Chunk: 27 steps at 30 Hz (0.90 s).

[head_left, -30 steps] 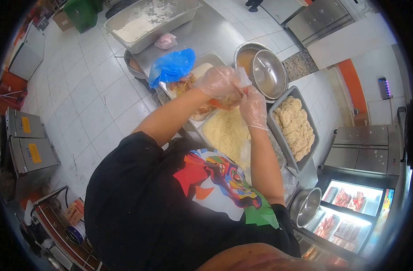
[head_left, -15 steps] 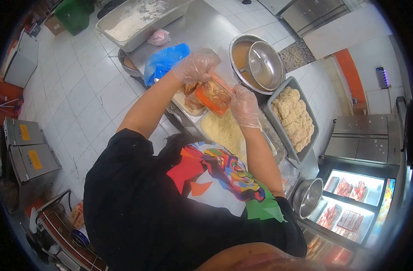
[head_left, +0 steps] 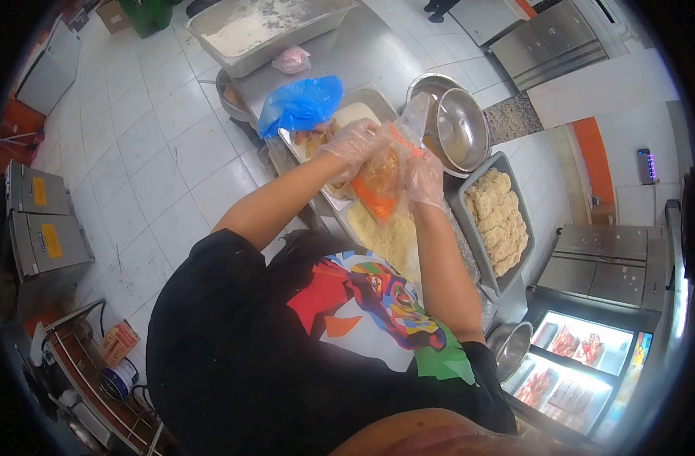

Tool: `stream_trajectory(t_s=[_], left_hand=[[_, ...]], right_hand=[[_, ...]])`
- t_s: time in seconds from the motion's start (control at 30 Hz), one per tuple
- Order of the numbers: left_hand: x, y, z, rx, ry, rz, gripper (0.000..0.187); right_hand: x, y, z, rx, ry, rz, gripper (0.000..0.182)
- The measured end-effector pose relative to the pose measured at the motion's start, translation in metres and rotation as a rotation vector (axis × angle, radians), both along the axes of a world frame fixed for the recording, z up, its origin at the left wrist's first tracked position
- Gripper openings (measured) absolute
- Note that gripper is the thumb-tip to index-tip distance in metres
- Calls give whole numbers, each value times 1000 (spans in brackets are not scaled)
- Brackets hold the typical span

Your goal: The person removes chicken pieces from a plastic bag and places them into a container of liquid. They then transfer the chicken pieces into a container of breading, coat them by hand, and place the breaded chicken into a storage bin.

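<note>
Your left hand (head_left: pixel 353 146) and right hand (head_left: pixel 425 176), both in thin clear gloves, are clenched on a clear plastic bag of orange marinated meat (head_left: pixel 379 186), held upright in the air between them, above the steel tray of pale breadcrumbs (head_left: pixel 389 235) on the tabletop (head_left: pixel 362 57). You seem to be at the emptying step, working the meat out of the bag. Next, tip its mouth low over the crumbs and squeeze gently, clear of the grey tray of breaded pieces (head_left: pixel 498 220).
</note>
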State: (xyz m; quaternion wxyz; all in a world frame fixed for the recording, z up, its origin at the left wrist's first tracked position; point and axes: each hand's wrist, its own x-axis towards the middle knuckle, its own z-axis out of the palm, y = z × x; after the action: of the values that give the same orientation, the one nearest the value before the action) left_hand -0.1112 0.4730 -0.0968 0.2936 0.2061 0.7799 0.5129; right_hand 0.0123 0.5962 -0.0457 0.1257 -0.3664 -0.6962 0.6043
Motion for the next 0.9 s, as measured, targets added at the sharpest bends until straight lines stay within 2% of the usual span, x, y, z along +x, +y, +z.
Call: stream_trajectory(t_s=[0.03, 0.13, 0.2, 0.23, 0.27, 0.33, 0.37, 0.43, 0.53, 0.63, 0.7, 0.77, 0.83, 0.9], left_hand=[[7, -3, -1, -7, -68, 18, 86], [39, -20, -28, -25, -29, -206, 123], [56, -7, -80, 140, 89, -47, 132], [62, -2, -87, 258, 61, 22, 130], [68, 2, -94, 378, 39, 84, 128], [68, 9, -87, 605, -137, 152, 110], [65, 9, -84, 673, -210, 170, 101], [55, 3, -80, 627, -299, 123, 83], [61, -16, -47, 703, -511, 159, 70], [61, -9, -99, 708, -598, 85, 72], [63, -19, -91, 772, -658, 25, 70], [64, -29, -82, 811, -691, -34, 69], [61, -35, -77, 825, -687, -98, 71], [57, -36, -76, 806, -747, -65, 70]], right_hand=[[-5, -2, 1, -151, 86, -61, 10], [-17, -10, 12, -290, 67, -163, 17], [-22, -12, 9, -167, 37, -84, 19], [-21, -16, 6, -106, 19, -43, 21], [-22, -24, 11, -211, 70, -112, 21], [-28, -41, 28, -416, 175, -242, 21], [-29, -42, 29, -424, 191, -206, 19], [-31, -44, 30, -440, 225, -137, 16], [-30, -23, 17, -291, 46, 67, 22], [-33, -7, -1, 542, -384, 79, 35], [-29, -5, 8, 1206, 95, 173, 47], [-28, 2, 20, 1445, 280, 450, 57], [-35, 18, 32, 1254, 126, 883, 65], [-40, 18, 38, 609, -101, 849, 70]])
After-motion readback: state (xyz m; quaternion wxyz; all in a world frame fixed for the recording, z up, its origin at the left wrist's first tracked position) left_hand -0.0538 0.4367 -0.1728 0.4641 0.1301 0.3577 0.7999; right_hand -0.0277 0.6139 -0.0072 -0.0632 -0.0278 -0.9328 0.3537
